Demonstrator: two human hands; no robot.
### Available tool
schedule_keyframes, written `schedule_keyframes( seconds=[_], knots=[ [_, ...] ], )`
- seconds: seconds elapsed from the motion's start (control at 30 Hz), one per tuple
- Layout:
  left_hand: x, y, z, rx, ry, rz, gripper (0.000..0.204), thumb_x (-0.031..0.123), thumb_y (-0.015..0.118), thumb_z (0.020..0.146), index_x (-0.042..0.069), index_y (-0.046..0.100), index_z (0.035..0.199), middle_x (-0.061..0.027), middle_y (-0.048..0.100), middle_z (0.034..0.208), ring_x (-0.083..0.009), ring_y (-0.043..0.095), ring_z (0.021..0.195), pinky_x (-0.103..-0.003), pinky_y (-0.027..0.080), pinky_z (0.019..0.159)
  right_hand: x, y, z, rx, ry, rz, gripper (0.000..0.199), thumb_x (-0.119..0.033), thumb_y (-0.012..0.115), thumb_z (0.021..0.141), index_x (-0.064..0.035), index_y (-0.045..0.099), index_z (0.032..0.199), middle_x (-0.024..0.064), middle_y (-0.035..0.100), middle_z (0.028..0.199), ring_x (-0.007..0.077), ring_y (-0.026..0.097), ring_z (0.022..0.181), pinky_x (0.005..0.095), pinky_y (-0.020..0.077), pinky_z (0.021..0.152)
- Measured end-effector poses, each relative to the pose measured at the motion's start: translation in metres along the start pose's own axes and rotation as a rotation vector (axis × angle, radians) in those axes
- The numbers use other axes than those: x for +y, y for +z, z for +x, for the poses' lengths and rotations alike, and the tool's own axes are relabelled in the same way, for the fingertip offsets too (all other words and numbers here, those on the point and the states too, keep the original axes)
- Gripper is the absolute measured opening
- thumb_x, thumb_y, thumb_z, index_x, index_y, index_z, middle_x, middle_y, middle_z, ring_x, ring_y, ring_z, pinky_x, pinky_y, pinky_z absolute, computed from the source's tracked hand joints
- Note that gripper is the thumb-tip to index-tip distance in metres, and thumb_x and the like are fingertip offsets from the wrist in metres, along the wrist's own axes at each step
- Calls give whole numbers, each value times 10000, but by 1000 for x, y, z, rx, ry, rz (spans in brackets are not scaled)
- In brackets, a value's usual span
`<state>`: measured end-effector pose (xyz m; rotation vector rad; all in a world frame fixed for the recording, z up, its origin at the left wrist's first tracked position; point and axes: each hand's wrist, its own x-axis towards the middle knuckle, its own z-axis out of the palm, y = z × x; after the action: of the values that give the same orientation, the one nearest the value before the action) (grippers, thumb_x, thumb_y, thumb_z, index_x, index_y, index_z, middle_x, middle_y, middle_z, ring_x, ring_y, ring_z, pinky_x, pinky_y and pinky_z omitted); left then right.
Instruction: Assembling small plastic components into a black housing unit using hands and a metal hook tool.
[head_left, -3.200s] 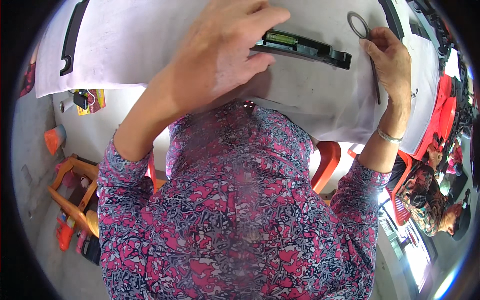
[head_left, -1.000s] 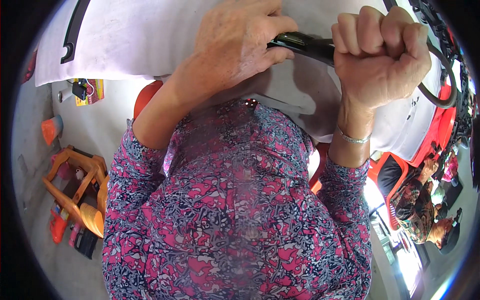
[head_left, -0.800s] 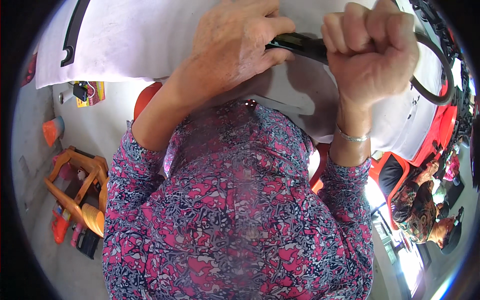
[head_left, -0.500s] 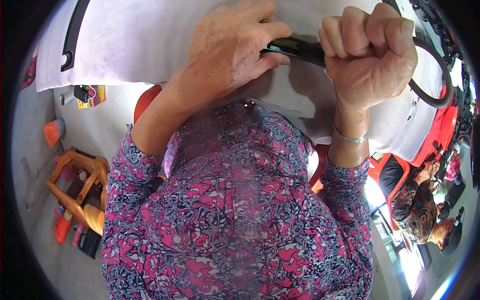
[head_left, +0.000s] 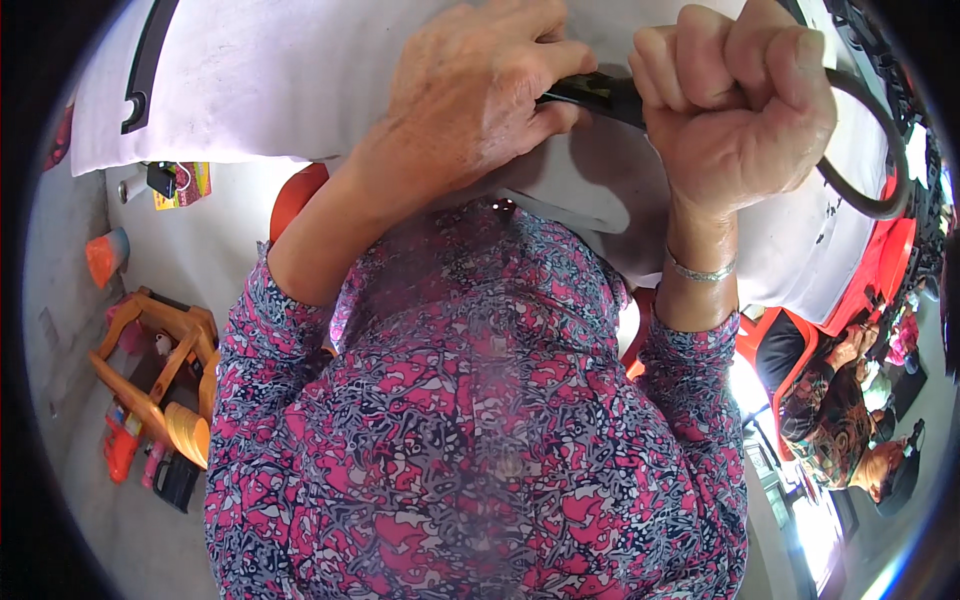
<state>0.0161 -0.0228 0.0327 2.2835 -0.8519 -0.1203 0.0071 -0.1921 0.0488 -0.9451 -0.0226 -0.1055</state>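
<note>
A dark cord-like piece, bent into a wide loop at one end, passes through my closed right hand. From that fist a glossy black strip runs across to my left hand. The thumb and fingers of the left hand pinch the strip, and its far end is hidden under them. My right fist is turned with the curled fingers facing up, and a silvery bracelet circles that wrist. Both hands are above a table covered with a pale cloth.
Another black, hook-ended piece lies at the table's far left. Dark items crowd the right edge near red chairs. At lower right another person sits. A wooden stool and an orange-and-blue cup-like thing are at left.
My left hand has shifted slightly right along the strip, toward the fist. The right fist has risen a little, still holding the looped piece.
</note>
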Motion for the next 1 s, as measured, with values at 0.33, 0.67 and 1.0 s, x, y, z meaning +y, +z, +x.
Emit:
schedule_keyframes(
  seconds=[0.33,0.67,1.0],
  knots=[
    [-16,10,2,28,60,63,432,195,782,787,167,655,1200,-83,546,960,-321,570,918,-452,452,805,24,-5,11,-230,-133,212,452,-363,510,1053,-142,341,696,-40,242,610,83,227,484,270,223,457],
    [-19,19,0,120,83,-3,318,173,765,772,141,693,1079,-75,563,907,-317,585,872,-446,447,836,24,4,2,-1,10,-15,450,-349,521,1063,-138,358,699,-50,245,597,85,248,503,265,226,455],
    [-21,24,-2,197,114,114,367,249,824,740,84,722,1051,-90,598,953,-319,609,913,-441,484,782,-53,25,21,55,-30,-465,407,-326,503,1057,-113,419,721,-40,303,585,80,245,499,279,211,464]
  ],
)
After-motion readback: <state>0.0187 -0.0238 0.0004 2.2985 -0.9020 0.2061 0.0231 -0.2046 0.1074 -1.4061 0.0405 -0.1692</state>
